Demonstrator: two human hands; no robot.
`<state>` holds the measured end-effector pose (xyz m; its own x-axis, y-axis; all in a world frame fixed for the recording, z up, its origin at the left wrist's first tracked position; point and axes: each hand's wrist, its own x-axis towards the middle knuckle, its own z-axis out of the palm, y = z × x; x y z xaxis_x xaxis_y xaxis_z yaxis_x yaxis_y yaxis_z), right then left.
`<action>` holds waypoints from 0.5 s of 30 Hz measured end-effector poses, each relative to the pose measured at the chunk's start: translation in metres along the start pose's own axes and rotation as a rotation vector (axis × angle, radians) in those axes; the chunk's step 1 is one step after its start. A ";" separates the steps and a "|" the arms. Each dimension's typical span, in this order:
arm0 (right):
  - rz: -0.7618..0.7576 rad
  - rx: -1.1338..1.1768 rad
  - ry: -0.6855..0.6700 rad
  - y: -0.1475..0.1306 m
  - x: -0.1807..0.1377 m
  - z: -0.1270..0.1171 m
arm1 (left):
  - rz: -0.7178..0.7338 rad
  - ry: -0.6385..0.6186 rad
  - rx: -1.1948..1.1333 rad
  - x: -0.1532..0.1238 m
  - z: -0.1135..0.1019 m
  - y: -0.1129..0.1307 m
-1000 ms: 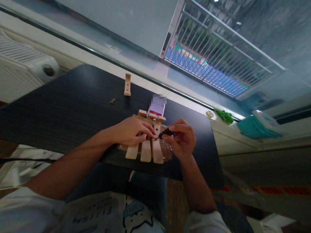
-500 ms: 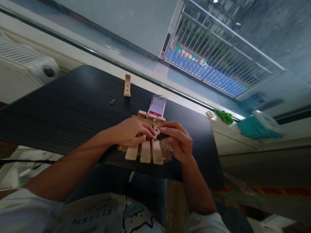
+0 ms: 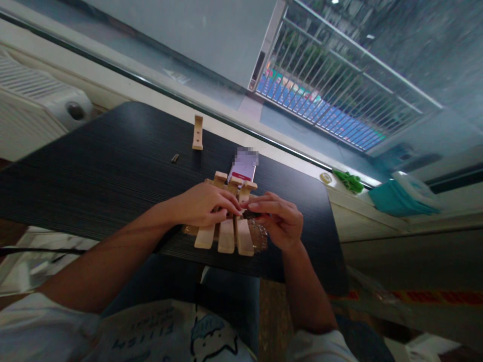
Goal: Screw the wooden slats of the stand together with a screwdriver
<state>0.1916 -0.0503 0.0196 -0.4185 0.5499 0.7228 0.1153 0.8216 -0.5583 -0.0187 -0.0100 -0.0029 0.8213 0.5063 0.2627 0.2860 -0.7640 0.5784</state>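
Several pale wooden strips with raised end blocks form a wooden rack (image 3: 226, 240) at the table's near edge, on crinkled clear plastic (image 3: 260, 236). My left hand (image 3: 199, 205) lies across its left and middle strips. Its thumb and index finger are bent over the wood, and the other fingers are partly hidden. Between the closed fingertips of my right hand (image 3: 281, 218) is a small dark tool (image 3: 251, 214). Its tip points left at the right strip, close to my left index fingertip. Whether the tip touches a screw is too small to tell.
A phone (image 3: 243, 168) with a lit screen lies just behind the rack. Farther back on the dark table (image 3: 124, 151) stand a loose wooden bracket (image 3: 197, 133) with two holes and a few small screws (image 3: 174, 158). A tape roll (image 3: 325, 178) and green cloth (image 3: 347, 181) sit on the sill.
My right hand has turned and shifted slightly right and down, and the dark tool now lies more level. My left hand and the wooden strips have stayed in place.
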 end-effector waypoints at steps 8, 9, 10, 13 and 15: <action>0.056 0.016 0.058 0.001 -0.005 0.001 | 0.011 -0.005 -0.003 0.000 0.000 0.000; 0.065 0.027 0.064 0.002 -0.006 0.001 | 0.013 -0.002 -0.002 0.000 0.000 0.000; 0.073 0.034 0.071 0.003 -0.007 0.001 | 0.017 0.000 0.001 0.000 0.000 0.000; 0.083 0.024 0.093 0.004 -0.008 0.002 | 0.032 0.013 0.016 0.000 0.001 -0.001; 0.077 0.010 0.105 0.005 -0.008 0.002 | 0.036 0.016 0.024 0.000 0.001 -0.002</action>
<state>0.1934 -0.0515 0.0100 -0.3119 0.6243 0.7162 0.1337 0.7751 -0.6175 -0.0189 -0.0089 -0.0045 0.8235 0.4846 0.2950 0.2683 -0.7908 0.5501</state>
